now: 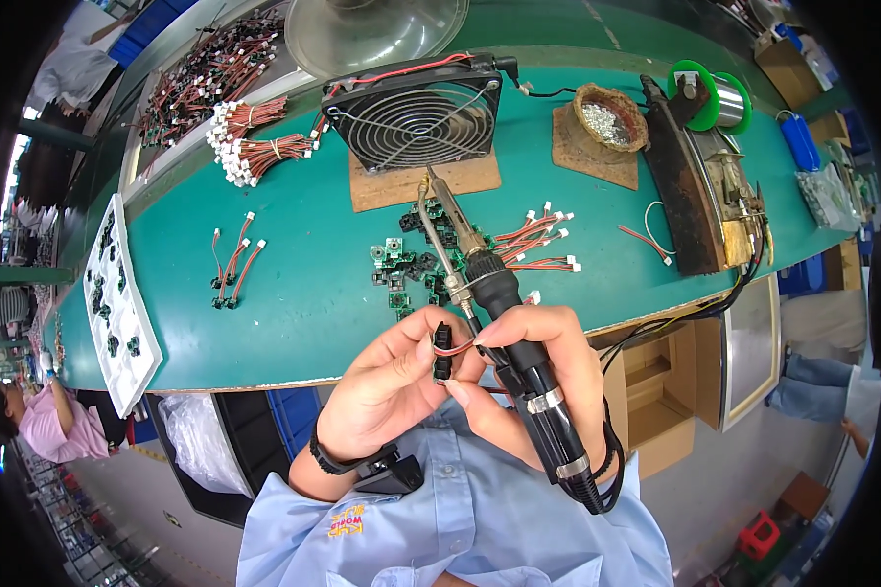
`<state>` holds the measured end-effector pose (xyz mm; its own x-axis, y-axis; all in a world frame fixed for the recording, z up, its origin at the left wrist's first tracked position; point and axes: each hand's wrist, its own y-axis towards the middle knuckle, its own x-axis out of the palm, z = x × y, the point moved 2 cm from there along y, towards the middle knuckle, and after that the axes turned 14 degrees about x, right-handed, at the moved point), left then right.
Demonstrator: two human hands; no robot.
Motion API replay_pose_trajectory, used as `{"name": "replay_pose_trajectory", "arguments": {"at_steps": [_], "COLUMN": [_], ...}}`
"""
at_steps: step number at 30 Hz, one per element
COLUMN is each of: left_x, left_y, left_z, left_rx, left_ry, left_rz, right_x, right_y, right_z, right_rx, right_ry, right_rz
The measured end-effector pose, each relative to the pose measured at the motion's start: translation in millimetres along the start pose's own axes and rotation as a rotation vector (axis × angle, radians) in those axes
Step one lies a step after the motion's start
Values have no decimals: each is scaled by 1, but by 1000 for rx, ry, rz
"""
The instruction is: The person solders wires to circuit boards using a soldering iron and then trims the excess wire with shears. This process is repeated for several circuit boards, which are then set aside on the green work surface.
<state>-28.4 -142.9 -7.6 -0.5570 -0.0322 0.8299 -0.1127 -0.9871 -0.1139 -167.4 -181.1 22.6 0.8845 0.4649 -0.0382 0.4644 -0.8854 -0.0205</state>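
Observation:
Between the fingers of my left hand (pixel 380 377) is a small black part (pixel 442 352), held upright, with a red wire curving off its side. My right hand (pixel 548 377) is wrapped round a black soldering iron (pixel 499 289) with a thin metal feed tube along its side; the tip points away from me, toward the fan. The thumb and forefinger of that hand also reach the wire at the black part. Just beyond my hands lies a pile of small green and black circuit boards (pixel 396 259), partly behind the iron. Red-wired connectors (pixel 538 238) lie to its right.
A black fan (pixel 421 117) stands on a brown board (pixel 372 186). At the right are a bowl of solder bits (pixel 607 122), a green solder spool (pixel 729 98) and a metal iron station (pixel 690 186). A white tray (pixel 117 313) and bundled wires (pixel 255 157) lie left.

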Motion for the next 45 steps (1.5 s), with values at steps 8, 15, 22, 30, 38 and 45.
{"name": "replay_pose_trajectory", "arguments": {"at_steps": [8,15,22,30,38,45], "left_x": [2,-1,0,0,-1,-1], "left_y": [0,0,0,1,0,0], "left_z": [0,-2,-4,-3,-3,-4], "left_rx": [17,33,55,50,52,51], "left_ry": [17,0,-19,25,15,34], "left_rz": [-6,-13,-3,5,-3,11], "right_x": [2,-3,-2,-1,-7,-8], "right_y": [-2,0,-1,-3,4,4], "right_z": [2,-1,1,2,-1,-2], "right_rx": [49,23,4,55,-14,-20], "right_ry": [99,16,30,103,2,-45], "right_rz": [80,-13,-6,49,14,-5]}}
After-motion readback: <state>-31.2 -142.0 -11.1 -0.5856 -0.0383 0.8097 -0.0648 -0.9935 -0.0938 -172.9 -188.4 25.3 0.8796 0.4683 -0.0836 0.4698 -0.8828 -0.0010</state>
